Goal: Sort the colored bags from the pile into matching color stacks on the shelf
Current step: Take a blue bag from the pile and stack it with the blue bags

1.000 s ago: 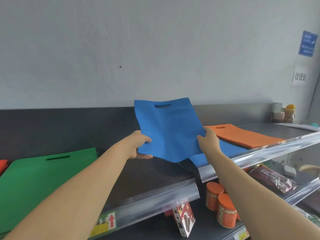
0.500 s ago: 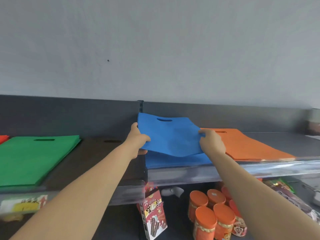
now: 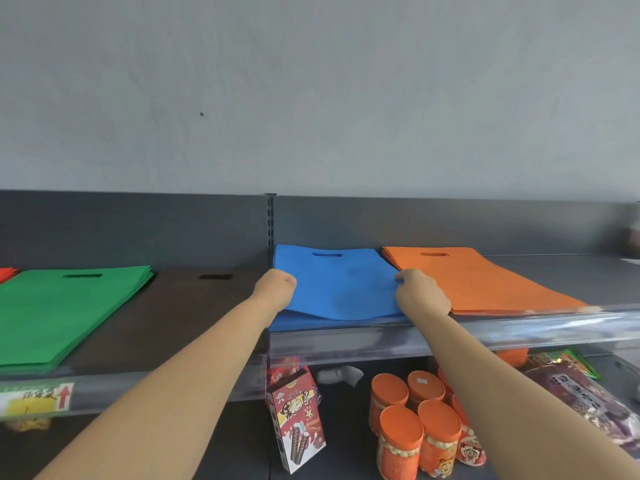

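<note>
1. A second before, the blue bag [image 3: 336,282] was held up in the air, tilted, in front of the wall. It had since come down and lay nearly flat on the blue stack [image 3: 304,323] on the shelf [image 3: 381,342], its front edge sagging over the layers beneath.
2. The left hand [image 3: 277,289] gripped the bag's left edge with curled fingers, and the right hand [image 3: 420,294] pinched its right edge, so neither had let go yet.
3. The bag's handle slot sat toward the back wall, as on the orange stack [image 3: 491,282] just beside it (that one touched the right hand's knuckles).
4. The green stack [image 3: 62,306] and the brown stack [image 3: 180,306] lay further left, untouched.
5. Judged from this, the blue bag had reached its matching colour. What probably remained for it was squaring it up and releasing it, then going back for another bag.
</note>
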Motion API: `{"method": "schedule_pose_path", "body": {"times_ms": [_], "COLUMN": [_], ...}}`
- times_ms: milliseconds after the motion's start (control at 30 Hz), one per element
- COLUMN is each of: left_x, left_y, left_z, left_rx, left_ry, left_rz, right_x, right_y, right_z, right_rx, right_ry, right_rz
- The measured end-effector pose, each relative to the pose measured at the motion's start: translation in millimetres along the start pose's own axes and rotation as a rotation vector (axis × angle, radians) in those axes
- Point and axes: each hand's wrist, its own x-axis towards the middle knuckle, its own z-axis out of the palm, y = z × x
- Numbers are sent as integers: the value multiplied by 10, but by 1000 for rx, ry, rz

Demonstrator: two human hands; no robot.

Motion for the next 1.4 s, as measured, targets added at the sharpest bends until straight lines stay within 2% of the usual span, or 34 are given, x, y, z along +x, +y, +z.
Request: {"method": "schedule_pose_path", "body": {"times_ms": [400,633,767,900,1033,1200,1400], "left_x": [-11,24,-59,-172,-271,-475,-820], "left_y": [-150,-222,-176,-107,-91,-209,-617], "left_z": [87,103,113,7,-115,-481,-1366], "left_rx": [303,402,509,626,642,743,902], "left_ry": [-76,-85,-93,9,74,183,320], "left_rz": [13,72,133,254,294,328,285], "right_x": [77,63,2,-52,-159,-362,-840], "right_y": [-21,14,-28,-116,-306,-752,-1619], "right_z": [97,111,69,169,307,500,796], "right_rx": [-226,-195,-224,-279,-206,-100,-26], "right_ry": [-25,-41,-108,-43,60,32,10], "right_rz": [-58,-79,-106,-287,-524,-728,-906]}}
